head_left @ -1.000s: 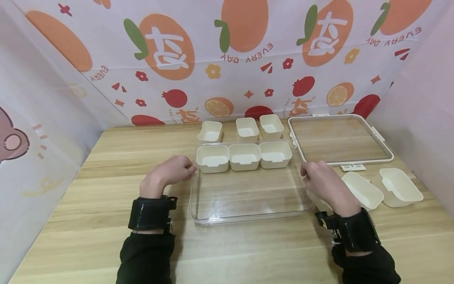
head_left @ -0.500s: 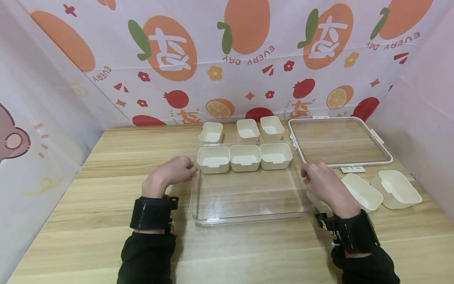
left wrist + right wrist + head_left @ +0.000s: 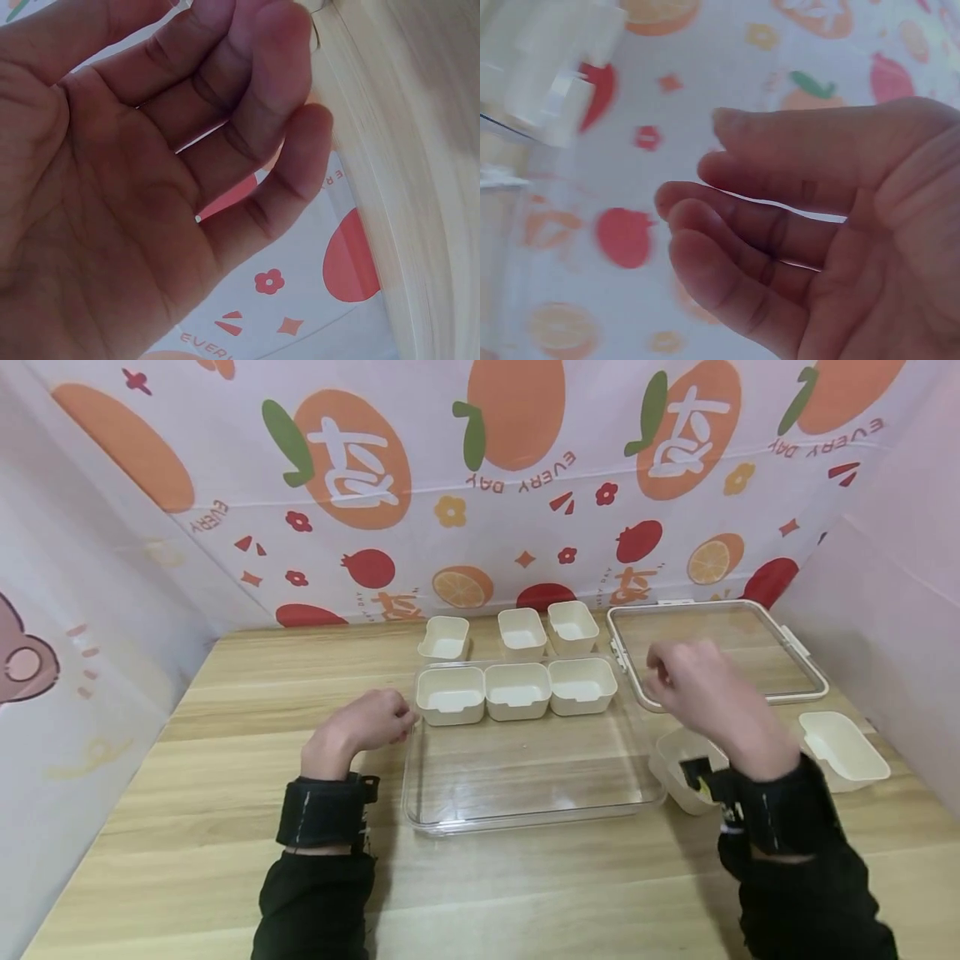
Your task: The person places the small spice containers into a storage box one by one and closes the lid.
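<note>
Clear tray (image 3: 525, 772), long axis sideways; right fingers (image 3: 716, 274) loose, empty; left fingers (image 3: 277, 64), grip unclear

Tray (image 3: 525, 781): on the table (image 3: 525, 893), before me
First cups (image 3: 517, 693): three in the tray, along its far side
Back cups (image 3: 522, 633): three, behind the tray
Lid (image 3: 738, 635): right of the tray's far end
Near cup (image 3: 686, 768): just right of the tray
Outer cup (image 3: 843, 752): well right of the tray
My left hand (image 3: 360, 731): at the tray's left edge
My right hand (image 3: 716, 697): right of the tray

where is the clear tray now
In the head view, the clear tray lies centrally, right of the left hand and front-left of the lid.
</note>
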`<move>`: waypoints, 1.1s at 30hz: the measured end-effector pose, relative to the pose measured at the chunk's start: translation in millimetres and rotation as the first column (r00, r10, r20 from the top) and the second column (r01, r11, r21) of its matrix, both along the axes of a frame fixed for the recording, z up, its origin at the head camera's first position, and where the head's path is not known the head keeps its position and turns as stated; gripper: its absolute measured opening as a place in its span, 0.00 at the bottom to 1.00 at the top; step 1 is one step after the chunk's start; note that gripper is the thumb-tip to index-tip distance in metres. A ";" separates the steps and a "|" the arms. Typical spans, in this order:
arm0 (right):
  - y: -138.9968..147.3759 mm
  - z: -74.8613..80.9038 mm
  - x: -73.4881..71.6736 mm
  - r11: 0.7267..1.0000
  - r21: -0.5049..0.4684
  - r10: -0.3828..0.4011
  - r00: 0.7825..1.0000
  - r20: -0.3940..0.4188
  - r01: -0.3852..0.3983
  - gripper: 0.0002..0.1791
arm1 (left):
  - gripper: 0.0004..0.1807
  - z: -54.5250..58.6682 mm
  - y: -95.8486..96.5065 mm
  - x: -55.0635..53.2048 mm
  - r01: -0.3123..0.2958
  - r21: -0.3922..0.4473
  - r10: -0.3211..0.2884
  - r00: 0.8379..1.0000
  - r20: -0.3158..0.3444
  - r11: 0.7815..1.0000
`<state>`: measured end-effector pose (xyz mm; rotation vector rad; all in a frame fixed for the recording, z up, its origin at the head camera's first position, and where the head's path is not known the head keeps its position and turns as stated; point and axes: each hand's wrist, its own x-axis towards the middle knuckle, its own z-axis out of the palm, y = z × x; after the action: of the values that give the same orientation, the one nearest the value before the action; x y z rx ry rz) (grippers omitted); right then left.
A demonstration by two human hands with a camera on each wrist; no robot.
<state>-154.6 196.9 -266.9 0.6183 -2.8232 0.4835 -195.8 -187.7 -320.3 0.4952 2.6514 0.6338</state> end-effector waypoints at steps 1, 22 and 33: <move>-3.9 9.1 -4.6 1.000 0.016 0.019 0.999 -0.039 -0.018 0.03 | 0.22 -0.3 -0.6 0.0 -0.001 0.001 0.001 1.000 0.001 1.000; -118.7 38.7 -136.7 0.996 -0.056 0.077 0.973 0.218 -0.067 0.11 | 0.20 0.9 1.2 2.2 -0.007 -0.022 0.007 1.000 -0.001 1.000; -173.1 -0.5 -156.0 0.996 0.023 0.068 0.923 0.378 -0.083 0.09 | 0.20 2.4 2.5 1.6 0.002 -0.022 -0.003 1.000 -0.013 1.000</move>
<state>-310.6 23.8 -267.5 0.7112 -3.1864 0.6233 -194.2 -185.2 -317.9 0.4978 2.6662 0.6023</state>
